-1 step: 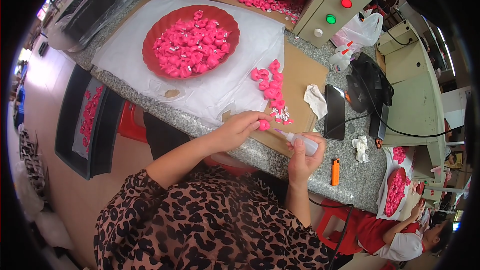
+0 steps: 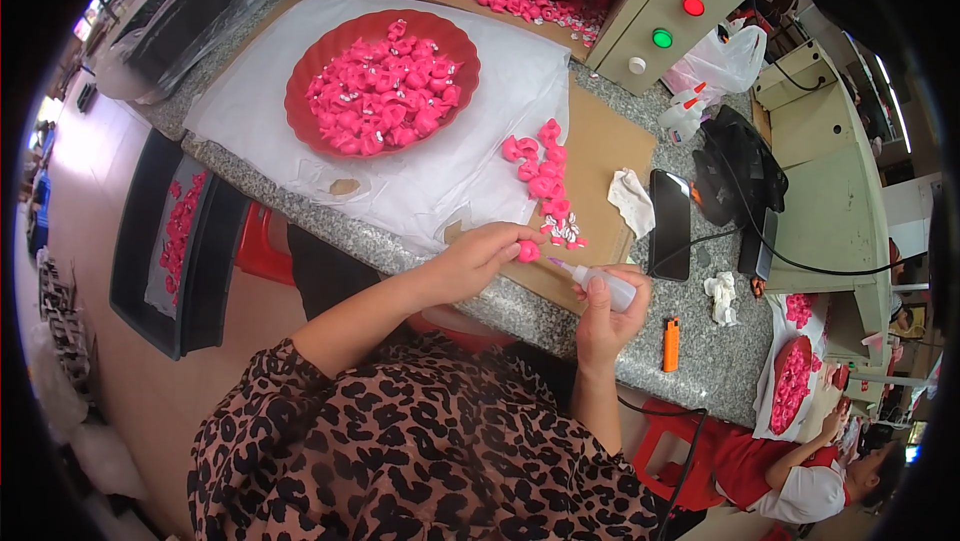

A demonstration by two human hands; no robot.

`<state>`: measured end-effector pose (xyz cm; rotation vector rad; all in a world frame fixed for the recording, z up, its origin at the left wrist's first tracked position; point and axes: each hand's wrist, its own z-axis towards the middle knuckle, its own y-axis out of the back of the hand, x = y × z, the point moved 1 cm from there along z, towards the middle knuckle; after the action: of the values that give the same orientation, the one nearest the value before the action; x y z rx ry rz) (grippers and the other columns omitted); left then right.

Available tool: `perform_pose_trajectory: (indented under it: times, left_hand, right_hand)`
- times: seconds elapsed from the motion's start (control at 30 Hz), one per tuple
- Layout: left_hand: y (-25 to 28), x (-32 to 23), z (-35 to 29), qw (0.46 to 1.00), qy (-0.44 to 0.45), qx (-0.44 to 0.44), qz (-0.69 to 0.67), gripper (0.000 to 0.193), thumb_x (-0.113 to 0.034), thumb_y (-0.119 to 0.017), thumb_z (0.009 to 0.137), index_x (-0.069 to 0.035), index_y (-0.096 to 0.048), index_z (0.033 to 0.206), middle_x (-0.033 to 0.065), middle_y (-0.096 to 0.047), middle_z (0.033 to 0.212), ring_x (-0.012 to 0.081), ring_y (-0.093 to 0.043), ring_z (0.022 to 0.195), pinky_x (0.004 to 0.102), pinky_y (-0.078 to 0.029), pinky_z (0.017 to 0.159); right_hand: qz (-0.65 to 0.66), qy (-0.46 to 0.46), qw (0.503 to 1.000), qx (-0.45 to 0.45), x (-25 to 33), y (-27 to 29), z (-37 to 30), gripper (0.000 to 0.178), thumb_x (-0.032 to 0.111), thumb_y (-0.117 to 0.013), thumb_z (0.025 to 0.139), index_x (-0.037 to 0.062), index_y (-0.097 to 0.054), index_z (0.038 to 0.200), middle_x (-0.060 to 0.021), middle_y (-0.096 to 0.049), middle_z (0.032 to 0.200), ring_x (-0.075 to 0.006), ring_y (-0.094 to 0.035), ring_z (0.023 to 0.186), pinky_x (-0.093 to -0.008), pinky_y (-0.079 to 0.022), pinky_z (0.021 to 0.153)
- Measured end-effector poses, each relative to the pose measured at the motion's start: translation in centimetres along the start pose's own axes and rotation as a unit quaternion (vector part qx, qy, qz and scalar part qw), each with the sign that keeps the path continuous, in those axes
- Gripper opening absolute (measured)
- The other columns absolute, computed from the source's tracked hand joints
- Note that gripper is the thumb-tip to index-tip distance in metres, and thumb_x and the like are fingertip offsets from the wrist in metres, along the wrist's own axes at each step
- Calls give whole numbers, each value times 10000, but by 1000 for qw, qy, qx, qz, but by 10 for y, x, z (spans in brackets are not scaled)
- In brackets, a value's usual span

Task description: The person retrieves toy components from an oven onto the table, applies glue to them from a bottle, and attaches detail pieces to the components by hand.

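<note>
My left hand [image 2: 490,259] pinches a small pink plastic piece [image 2: 528,251] between thumb and fingertips, just over the table's front part. Closed around a small translucent squeeze bottle [image 2: 610,291], my right hand [image 2: 612,316] tilts its purple nozzle toward that piece; a short gap seems to lie between tip and piece. Beyond my hands, a row of loose pink pieces [image 2: 545,181] lies on brown cardboard, and small white-and-black bits [image 2: 565,231] are at its near end. A red scalloped bowl [image 2: 300,106] full of pink pieces with white bits stands on white paper to the left.
A machine housing [image 2: 640,31] with coloured buttons stands behind. To the right are a dark phone [image 2: 670,226], crumpled tissue [image 2: 720,299], an orange lighter [image 2: 671,344], a cable and white bottles [image 2: 683,119]. A dark bin [image 2: 150,316] is at the left; another person [image 2: 800,486] sits at lower right.
</note>
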<state>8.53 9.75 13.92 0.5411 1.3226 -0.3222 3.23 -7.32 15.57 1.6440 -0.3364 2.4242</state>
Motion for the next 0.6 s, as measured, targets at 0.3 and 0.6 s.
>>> perform_pose_trajectory:
  times: [0.3,0.6]
  left_hand:
    - [-1,-1,0,999,-31,1,32,245,-98,-372,861,-28,-482,1069,131,-528,1005,247,-505,930,324,-388,798]
    - [-1,1,0,998,-40,-1,53,236,-104,-383,858,-34,-487,1057,129,-530,982,259,-502,914,331,-383,794]
  right_hand:
    - [-3,6,1000,15,-4,0,0,172,47,-533,775,10,-405,885,-104,-454,833,-152,-508,643,-244,-458,558]
    - [-5,-2,1000,23,-5,3,0,173,43,-537,773,9,-405,881,-102,-455,829,-151,-505,636,-246,-454,554]
